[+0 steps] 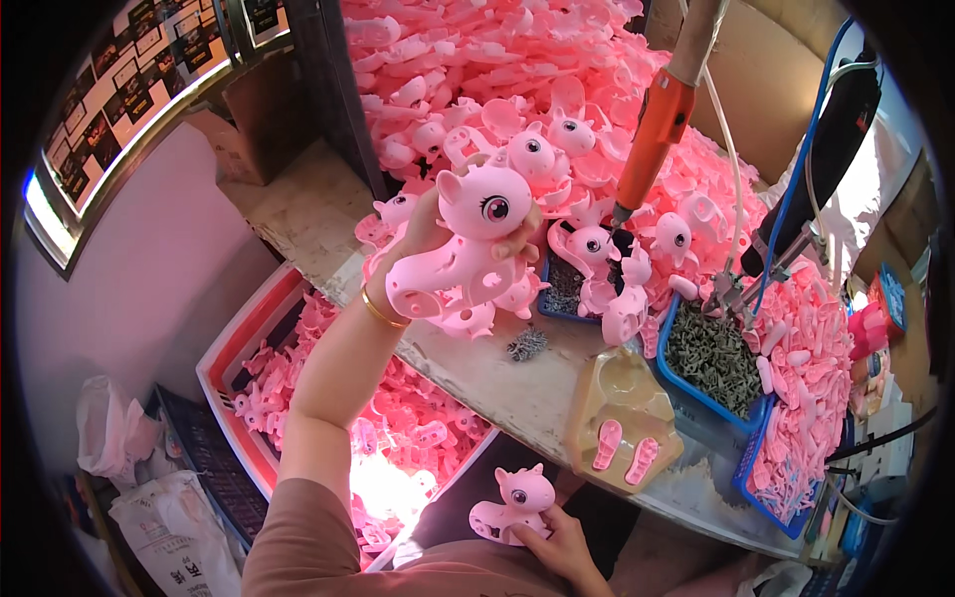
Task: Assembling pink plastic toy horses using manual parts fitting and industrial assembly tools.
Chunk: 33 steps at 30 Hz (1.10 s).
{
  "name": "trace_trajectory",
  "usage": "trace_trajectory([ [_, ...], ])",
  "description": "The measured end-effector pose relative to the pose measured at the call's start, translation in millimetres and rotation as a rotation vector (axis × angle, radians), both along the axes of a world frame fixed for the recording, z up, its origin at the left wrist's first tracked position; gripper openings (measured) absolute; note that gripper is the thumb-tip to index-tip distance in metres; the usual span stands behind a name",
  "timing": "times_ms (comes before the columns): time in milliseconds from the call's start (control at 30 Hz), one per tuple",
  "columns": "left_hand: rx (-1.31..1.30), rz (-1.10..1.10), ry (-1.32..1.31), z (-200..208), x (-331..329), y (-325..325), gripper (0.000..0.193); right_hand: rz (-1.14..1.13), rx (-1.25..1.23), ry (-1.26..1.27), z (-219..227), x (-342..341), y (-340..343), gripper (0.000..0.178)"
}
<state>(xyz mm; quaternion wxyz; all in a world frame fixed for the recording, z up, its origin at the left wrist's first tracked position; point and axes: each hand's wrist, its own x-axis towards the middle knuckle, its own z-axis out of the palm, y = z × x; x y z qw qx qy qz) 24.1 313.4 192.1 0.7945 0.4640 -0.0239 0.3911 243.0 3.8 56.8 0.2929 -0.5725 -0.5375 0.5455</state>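
Looks like mid-handling: left hand (426,223) grips one pink toy pony (485,207) up over the desk (477,383), right hand (563,549) pinches a second pony (519,499) just off its near edge, so next probably needs a hand freed

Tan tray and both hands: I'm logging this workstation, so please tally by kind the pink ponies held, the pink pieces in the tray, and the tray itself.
Held pink ponies: 2 (left hand 1, right hand 1)
Flat pink pieces: 2
Tan tray: 1
Total: 5
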Motion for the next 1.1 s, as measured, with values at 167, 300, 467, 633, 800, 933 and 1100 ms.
trace_trajectory([
  [167,0.046,0.014,0.033,-1,0,-4,0.086,-0.002,0.008,-0.009,-3,-1,-3,0.042],
  [300,0.035,-0.021,-0.001,-7,-2,2,0.088,-0.001,0.021,-0.011,-3,-3,-2,0.042],
  [467,0.011,0.142,0.076,7,-14,17,0.063,0.001,0.027,-0.021,0,0,2,0.042],
  [633,0.586,1.220,0.433,48,-23,73,0.051,-0.021,-0.017,0.004,3,-3,-2,0.041],
  [800,0.925,1.567,0.745,51,-6,153,0.064,0.006,-0.053,-0.019,0,-5,-9,0.044],
  [933,0.684,1.394,1.262,25,16,183,0.077,-0.022,-0.044,-0.032,2,2,-12,0.045],
  [1100,0.807,1.391,0.683,12,29,111,0.051,-0.042,-0.017,0.137,45,21,-7,0.043],
])
